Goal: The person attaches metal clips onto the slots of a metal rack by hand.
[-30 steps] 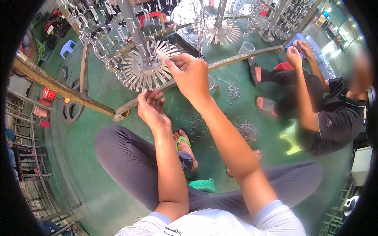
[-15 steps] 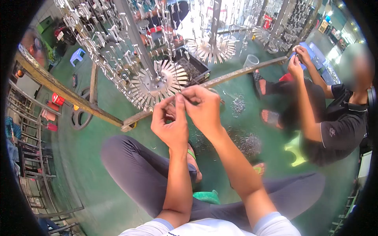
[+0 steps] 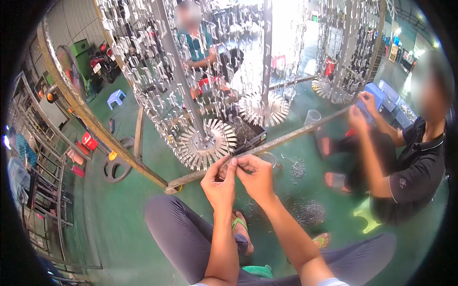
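Note:
My left hand [image 3: 219, 183] and my right hand [image 3: 256, 177] meet in front of me, fingertips pinched close together. Whatever lies between the fingertips is too small to make out. Just beyond them stands a round slotted metal disc [image 3: 192, 143] at the foot of a grey post [image 3: 179, 62]. Strings of small metal pieces [image 3: 138, 71] hang around that post. Both hands are apart from the disc, a little below it in view.
A co-worker [image 3: 405, 171] sits at the right, hands raised. Another person [image 3: 202, 52] is behind the hanging strings. A metal frame bar [image 3: 305, 129] crosses beyond my hands. Small metal pieces [image 3: 311, 213] lie on the floor. A black crate [image 3: 255, 138] stands behind the disc.
My right hand has come away from the disc and joined my left hand; both are now pinched together. The view has tilted up, showing more of the strings and the person behind them.

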`<state>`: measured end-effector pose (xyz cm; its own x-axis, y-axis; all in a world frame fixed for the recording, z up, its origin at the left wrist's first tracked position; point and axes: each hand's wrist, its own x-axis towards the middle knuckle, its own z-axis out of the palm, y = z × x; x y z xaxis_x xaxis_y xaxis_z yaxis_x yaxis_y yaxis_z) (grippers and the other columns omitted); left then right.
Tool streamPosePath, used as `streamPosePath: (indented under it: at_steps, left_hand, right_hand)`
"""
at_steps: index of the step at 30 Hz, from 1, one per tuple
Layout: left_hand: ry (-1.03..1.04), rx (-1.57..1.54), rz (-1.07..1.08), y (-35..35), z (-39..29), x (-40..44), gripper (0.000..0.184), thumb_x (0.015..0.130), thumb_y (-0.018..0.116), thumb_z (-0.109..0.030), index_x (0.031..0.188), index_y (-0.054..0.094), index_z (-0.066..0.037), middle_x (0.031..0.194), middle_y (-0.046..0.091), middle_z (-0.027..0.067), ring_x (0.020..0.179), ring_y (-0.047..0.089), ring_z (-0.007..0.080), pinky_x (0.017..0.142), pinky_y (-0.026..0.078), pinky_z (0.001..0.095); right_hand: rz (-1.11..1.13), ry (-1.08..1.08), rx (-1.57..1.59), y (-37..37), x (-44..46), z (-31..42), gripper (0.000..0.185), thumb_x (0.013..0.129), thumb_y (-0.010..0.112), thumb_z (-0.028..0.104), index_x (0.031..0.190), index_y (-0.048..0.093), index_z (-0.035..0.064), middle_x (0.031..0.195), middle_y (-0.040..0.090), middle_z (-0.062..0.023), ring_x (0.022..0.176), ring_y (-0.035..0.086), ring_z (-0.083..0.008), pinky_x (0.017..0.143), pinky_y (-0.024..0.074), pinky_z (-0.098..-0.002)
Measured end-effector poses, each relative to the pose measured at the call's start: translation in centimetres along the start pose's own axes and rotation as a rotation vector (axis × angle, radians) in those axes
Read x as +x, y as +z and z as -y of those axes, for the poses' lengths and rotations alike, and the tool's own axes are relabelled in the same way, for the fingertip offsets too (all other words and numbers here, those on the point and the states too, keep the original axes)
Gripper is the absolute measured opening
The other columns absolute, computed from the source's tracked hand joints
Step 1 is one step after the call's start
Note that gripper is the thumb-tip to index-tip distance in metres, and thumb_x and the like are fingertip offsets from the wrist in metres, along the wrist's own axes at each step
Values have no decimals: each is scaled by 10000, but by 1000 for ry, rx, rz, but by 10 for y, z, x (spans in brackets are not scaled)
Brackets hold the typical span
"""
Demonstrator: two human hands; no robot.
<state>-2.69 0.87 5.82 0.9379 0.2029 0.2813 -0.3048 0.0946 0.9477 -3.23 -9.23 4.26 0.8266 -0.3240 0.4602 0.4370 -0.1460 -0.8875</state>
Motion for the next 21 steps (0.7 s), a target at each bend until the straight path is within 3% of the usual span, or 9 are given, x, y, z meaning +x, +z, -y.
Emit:
streamPosePath:
  at_steps: [4,10,13,14,15,16,17,18,21]
  left_hand:
    - [16,60,29,-4,3,-1,248,909,816,-112,1103,763,32,704,539,-96,595,416,-11,532,297,179]
    - [107,139,79,-11,3,5,223,886,829,-104,1067,780,16,728,571,-68,620,441,8,546,334,192]
    - [321,365,49,-11,-5,8,209,864,836,-88,1043,789,7,737,605,-21,652,494,46,556,378,219]
    - [348,380,21,-10,-3,10,164,846,838,-75,982,788,0,742,631,25,689,545,84,574,418,244]
    - [355,419,-5,-11,-2,11,115,850,832,-73,920,774,-1,759,665,43,710,580,101,599,442,256]
    - [466,497,-17,-13,0,14,104,853,829,-78,888,762,-7,774,682,53,712,595,113,635,466,269]
    - [420,472,-28,-14,5,14,119,863,827,-95,893,761,0,800,709,60,720,612,113,657,480,273]
    - [415,384,-19,-15,13,17,142,877,825,-111,905,763,15,817,727,53,719,625,100,672,488,260]
    - [320,388,-21,-16,14,18,198,885,837,-141,1000,792,13,845,747,48,692,643,81,592,517,236]
  right_hand:
    - [70,121,88,-2,-2,-14,82,942,711,-30,1005,703,-82,939,749,-67,882,699,-97,792,581,-258]
    - [67,185,271,0,-2,-24,135,914,763,57,990,728,-48,880,766,-70,819,688,-65,721,571,-264]
    - [119,37,72,-7,5,-28,128,917,758,59,987,725,-43,883,764,-82,810,681,-58,713,561,-257]
    - [177,87,-26,-15,9,-1,124,908,761,74,965,723,-30,859,754,-92,801,677,-77,705,552,-272]
    - [266,-27,-224,-27,15,3,135,888,772,100,945,726,-14,829,740,-107,798,677,-111,706,547,-302]
    - [371,74,-207,-40,18,-4,169,881,791,136,986,748,10,880,755,-74,837,692,-137,775,556,-323]
    - [493,14,-358,-57,22,-10,206,881,768,195,952,762,2,867,758,-103,855,702,-154,791,552,-328]
    - [586,138,-464,-74,24,-13,246,871,751,238,938,780,3,848,763,-122,813,709,-161,761,557,-337]
    - [739,387,-798,-123,25,-53,308,840,773,258,955,781,-27,845,766,-173,748,730,-251,733,574,-406]
